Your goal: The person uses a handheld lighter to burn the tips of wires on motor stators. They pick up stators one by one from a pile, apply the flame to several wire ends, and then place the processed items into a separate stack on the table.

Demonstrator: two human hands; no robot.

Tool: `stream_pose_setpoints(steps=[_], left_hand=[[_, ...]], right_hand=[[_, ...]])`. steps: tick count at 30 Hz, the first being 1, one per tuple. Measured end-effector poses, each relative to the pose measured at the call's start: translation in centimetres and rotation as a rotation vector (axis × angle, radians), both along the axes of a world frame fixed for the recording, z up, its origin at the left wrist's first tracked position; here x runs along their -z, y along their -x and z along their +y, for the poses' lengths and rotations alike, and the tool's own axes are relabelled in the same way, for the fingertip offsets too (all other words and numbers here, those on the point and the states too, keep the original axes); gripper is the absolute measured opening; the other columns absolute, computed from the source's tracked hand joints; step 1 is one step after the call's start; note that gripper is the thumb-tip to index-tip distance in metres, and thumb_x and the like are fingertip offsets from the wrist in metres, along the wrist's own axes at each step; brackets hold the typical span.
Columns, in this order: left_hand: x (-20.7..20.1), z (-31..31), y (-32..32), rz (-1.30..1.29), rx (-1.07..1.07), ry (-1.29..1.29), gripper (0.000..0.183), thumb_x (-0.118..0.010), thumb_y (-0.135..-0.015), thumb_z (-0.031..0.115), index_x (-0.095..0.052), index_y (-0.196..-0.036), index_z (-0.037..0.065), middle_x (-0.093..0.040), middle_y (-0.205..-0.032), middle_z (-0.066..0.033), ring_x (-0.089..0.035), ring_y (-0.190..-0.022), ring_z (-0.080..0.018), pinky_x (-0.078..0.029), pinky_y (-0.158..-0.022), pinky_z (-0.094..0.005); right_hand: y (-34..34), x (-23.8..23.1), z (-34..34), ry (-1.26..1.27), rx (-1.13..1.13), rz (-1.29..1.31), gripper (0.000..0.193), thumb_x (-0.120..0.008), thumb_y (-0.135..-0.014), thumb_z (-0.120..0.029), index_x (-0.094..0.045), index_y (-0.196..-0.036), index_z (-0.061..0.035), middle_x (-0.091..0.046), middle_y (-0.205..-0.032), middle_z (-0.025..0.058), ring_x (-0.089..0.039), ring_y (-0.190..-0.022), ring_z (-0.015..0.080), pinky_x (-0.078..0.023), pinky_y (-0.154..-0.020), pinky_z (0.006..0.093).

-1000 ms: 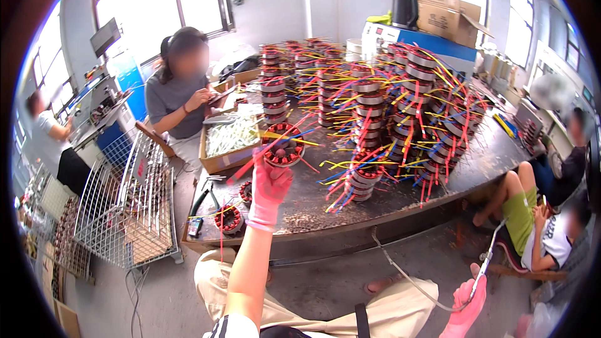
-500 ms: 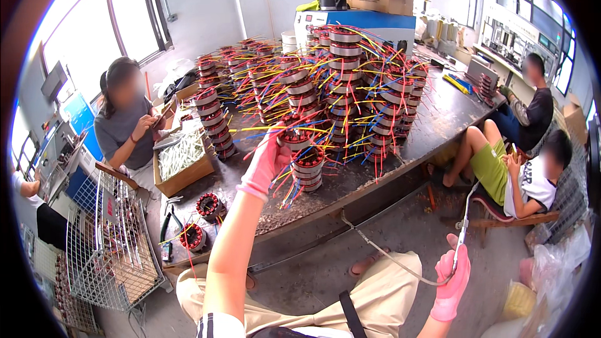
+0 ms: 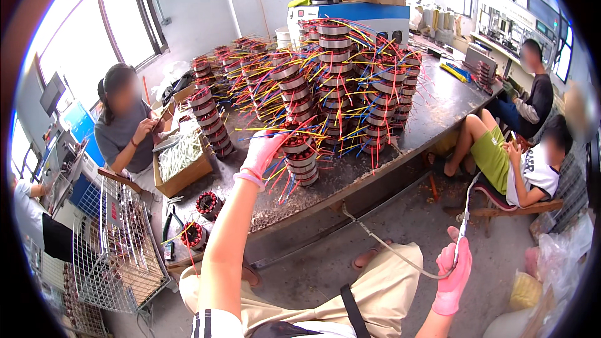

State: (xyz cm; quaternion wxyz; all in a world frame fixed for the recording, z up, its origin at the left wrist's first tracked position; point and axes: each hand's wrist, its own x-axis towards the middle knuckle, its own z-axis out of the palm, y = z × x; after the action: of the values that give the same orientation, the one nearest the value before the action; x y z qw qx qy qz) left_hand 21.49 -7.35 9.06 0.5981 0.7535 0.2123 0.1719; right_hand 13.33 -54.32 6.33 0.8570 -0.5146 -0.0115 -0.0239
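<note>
My left hand, in a pink glove, reaches out and rests on the top of a short stack of wound motor stators with red, blue and yellow wires, at the near edge of a dark table. My right hand, also in a pink glove, is low at my side and grips a thin metal tool with a hose trailing from it toward the table. Many taller stator stacks stand behind the short one.
A cardboard box of white pieces sits at the table's left end, with two loose stators near it. A seated person works at the left; two others sit at the right. A wire basket stands lower left.
The view has swung, so the table and stacks sit more to the right and closer. My left hand has stayed on the short stack. My right hand has risen slightly with the tool.
</note>
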Motion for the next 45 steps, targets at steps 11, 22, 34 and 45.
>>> stream_pose_setpoints(steps=[11,22,34,45], left_hand=[[5.1,6.7,14.7,0.005,-0.237,-0.913,0.028,-0.062,-0.087,0.018,-0.063,-0.113,0.007,-0.06,-0.096,-0.009,-0.062,-0.082,-0.0196,-0.05,-0.069,-0.0294],[8.7,11.9,21.2,0.809,-0.108,-1.377,0.047,-0.073,-0.066,0.049,-0.072,-0.091,0.009,-0.061,-0.105,-0.0101,-0.051,-0.105,-0.0275,-0.034,-0.099,-0.0426],[-1.7,8.2,19.5,-0.558,-0.149,-0.097,0.029,-0.065,-0.089,0.01,-0.055,-0.114,-0.002,-0.061,-0.103,-0.0042,-0.06,-0.089,-0.0124,-0.048,-0.082,-0.0277],[-3.5,0.7,2.8,-0.621,0.471,0.854,0.031,-0.041,-0.1,0.021,-0.047,-0.124,0.003,-0.058,-0.121,-0.0225,-0.061,-0.105,-0.0401,-0.052,-0.089,-0.0568]], right_hand=[[-0.6,2.0,-0.8,-0.048,-0.03,-0.012,0.048,-0.042,-0.1,-0.032,-0.047,-0.123,0.0098,-0.024,-0.048,-0.0077,-0.019,-0.04,0.0008,-0.013,-0.039,0.0207],[-0.3,1.7,2.6,-0.023,-0.103,0.005,0.05,-0.044,-0.1,-0.032,-0.046,-0.122,0.0126,-0.024,-0.048,-0.0077,-0.018,-0.041,0.0008,-0.012,-0.04,0.0208],[-0.6,1.1,2.2,-0.03,-0.111,0.028,0.045,-0.045,-0.1,-0.031,-0.05,-0.121,0.0082,-0.026,-0.048,-0.0071,-0.02,-0.04,0.0024,-0.015,-0.039,0.0215],[0.3,0.3,0.3,-0.047,-0.049,-0.011,0.045,-0.046,-0.1,-0.032,-0.049,-0.119,0.0093,-0.027,-0.049,-0.0073,-0.022,-0.042,0.002,-0.016,-0.041,0.0204]])
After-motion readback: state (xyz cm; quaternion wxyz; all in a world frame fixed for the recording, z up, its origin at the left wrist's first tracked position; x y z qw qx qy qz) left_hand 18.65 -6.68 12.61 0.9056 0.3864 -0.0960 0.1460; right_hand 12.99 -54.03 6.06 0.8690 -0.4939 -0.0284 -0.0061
